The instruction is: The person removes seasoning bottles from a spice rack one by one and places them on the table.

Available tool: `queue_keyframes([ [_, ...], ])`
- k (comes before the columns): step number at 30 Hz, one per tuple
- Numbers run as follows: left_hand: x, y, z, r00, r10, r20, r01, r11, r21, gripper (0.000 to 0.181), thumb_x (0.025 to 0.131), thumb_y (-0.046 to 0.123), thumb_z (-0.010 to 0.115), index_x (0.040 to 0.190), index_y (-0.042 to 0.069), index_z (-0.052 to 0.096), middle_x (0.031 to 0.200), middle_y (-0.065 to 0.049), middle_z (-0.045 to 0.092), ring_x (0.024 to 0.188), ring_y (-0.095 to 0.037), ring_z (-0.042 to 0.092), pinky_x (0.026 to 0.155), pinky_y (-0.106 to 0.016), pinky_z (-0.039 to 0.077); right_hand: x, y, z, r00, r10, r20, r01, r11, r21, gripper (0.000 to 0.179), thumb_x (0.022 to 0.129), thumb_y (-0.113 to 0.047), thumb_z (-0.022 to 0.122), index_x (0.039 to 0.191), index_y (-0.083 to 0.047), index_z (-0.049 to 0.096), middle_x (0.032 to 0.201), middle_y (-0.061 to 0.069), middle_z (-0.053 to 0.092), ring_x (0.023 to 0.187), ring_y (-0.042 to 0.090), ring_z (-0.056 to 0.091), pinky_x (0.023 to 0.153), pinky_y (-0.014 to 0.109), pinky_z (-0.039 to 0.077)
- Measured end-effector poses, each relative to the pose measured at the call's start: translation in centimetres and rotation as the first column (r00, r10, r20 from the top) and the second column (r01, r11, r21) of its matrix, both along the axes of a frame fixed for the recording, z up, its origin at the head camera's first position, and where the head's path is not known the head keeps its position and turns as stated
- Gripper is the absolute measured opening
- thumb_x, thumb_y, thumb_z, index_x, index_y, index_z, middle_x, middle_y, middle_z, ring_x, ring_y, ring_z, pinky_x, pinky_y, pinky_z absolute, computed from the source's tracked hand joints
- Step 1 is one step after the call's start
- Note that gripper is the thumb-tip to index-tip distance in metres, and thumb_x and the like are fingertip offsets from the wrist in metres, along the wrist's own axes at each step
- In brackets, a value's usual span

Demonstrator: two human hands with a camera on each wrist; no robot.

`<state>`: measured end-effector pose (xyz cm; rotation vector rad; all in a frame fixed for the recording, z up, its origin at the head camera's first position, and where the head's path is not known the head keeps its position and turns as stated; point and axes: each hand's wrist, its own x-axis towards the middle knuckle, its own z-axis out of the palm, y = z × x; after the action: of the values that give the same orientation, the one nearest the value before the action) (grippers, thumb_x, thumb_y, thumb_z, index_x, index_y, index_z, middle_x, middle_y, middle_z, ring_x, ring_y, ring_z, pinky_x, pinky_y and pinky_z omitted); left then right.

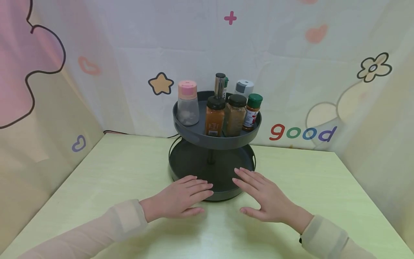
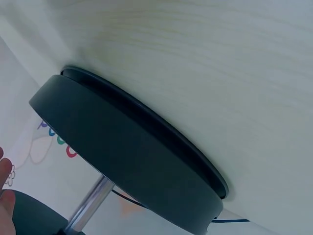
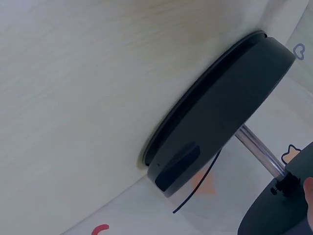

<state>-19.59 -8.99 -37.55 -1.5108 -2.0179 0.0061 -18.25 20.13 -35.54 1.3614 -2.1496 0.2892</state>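
A dark grey two-tier round rack stands on the table, its upper tray (image 1: 216, 143) joined to the lower tray (image 1: 191, 162) by a metal pole (image 3: 259, 149). Before the front left of the lower tray, my left hand (image 1: 178, 198) is held out with straight fingers, holding nothing. Mirroring it on the right side, my right hand (image 1: 266, 197) has its fingers extended and spread, also holding nothing. Whether either hand touches the tray, I cannot tell. Only some fingers (image 2: 5, 171) show at the left wrist view's edge.
On the upper tray stand a pink-capped bottle (image 1: 188, 108), an orange spice jar (image 1: 214, 118), a brown spice jar (image 1: 236, 117), a green-capped jar (image 1: 251, 114), a silver-topped bottle (image 1: 220, 84) and a white-capped bottle (image 1: 244, 87). A patterned cloth (image 1: 136, 82) hangs behind. A dark cable (image 2: 230, 221) runs behind the rack.
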Motion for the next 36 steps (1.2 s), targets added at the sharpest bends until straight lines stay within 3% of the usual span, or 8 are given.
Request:
queue_keyframes([
  [3, -0.2, 0.1, 0.0, 0.999, -0.039, -0.037, 0.041, 0.998, 0.055, 0.04, 0.089, 0.04, 0.042, 0.116, 0.013, 0.055, 0.119, -0.002, 0.057, 0.11, -0.016, 0.052, 0.093, -0.033, 0.039, -0.1, 0.0, 0.5, 1.0, 0.009, -0.01, -0.009, 1.0, -0.018, 0.063, 0.086, -0.051, 0.039, 0.127, -0.004, 0.046, 0.137, 0.013, 0.04, 0.121, 0.03, 0.04, 0.109, 0.023, 0.017],
  [8, -0.3, 0.4, 0.4, 0.997, -0.048, -0.06, 0.058, 0.985, 0.165, 0.034, 0.083, 0.034, 0.055, 0.107, 0.011, 0.061, 0.107, -0.001, 0.063, 0.101, -0.015, 0.056, 0.089, -0.031, 0.042, -0.1, 0.0, 1.4, 1.0, 0.008, -0.023, -0.009, 0.999, -0.039, 0.063, 0.086, -0.051, 0.04, 0.126, -0.003, 0.047, 0.136, 0.013, 0.04, 0.122, 0.029, 0.04, 0.108, 0.023, 0.018],
  [13, -0.3, 0.6, 1.1, 0.997, -0.054, -0.049, 0.065, 0.96, 0.271, 0.03, 0.088, 0.029, 0.044, 0.098, 0.01, 0.065, 0.099, -0.002, 0.065, 0.094, -0.016, 0.058, 0.085, -0.029, 0.044, -0.1, 0.3, 2.4, 1.0, -0.004, -0.031, 0.003, 0.999, -0.045, 0.062, 0.086, -0.051, 0.04, 0.126, -0.004, 0.048, 0.135, 0.012, 0.041, 0.121, 0.028, 0.041, 0.107, 0.02, 0.019],
  [19, -0.3, 0.8, 1.7, 0.997, -0.067, -0.046, 0.079, 0.939, 0.334, 0.028, 0.088, 0.025, 0.043, 0.093, 0.008, 0.066, 0.096, -0.003, 0.066, 0.091, -0.017, 0.059, 0.082, -0.029, 0.046, 0.0, 0.6, 3.1, 1.0, -0.013, -0.025, 0.012, 0.999, -0.051, 0.062, 0.086, -0.051, 0.04, 0.126, -0.005, 0.047, 0.136, 0.012, 0.041, 0.121, 0.028, 0.041, 0.107, 0.019, 0.018],
  [24, -0.6, 0.8, 2.1, 0.993, -0.084, -0.081, 0.109, 0.914, 0.39, 0.026, 0.087, 0.022, 0.044, 0.09, 0.006, 0.066, 0.099, -0.006, 0.065, 0.093, -0.019, 0.059, 0.082, -0.03, 0.046, 0.0, 0.6, 3.4, 0.999, -0.016, -0.031, 0.015, 0.999, -0.048, 0.062, 0.086, -0.051, 0.039, 0.127, -0.005, 0.047, 0.136, 0.012, 0.041, 0.121, 0.028, 0.041, 0.107, 0.019, 0.017],
  [36, -1.4, 0.4, 4.0, 0.994, -0.029, -0.104, 0.077, 0.867, 0.493, 0.032, 0.088, 0.023, 0.043, 0.1, 0.0, 0.062, 0.112, -0.014, 0.059, 0.103, -0.025, 0.054, 0.087, -0.035, 0.044, -0.2, 0.5, 4.4, 0.998, -0.019, -0.052, 0.017, 0.998, -0.054, 0.062, 0.086, -0.051, 0.039, 0.125, -0.004, 0.049, 0.134, 0.012, 0.043, 0.119, 0.028, 0.043, 0.108, 0.02, 0.018],
])
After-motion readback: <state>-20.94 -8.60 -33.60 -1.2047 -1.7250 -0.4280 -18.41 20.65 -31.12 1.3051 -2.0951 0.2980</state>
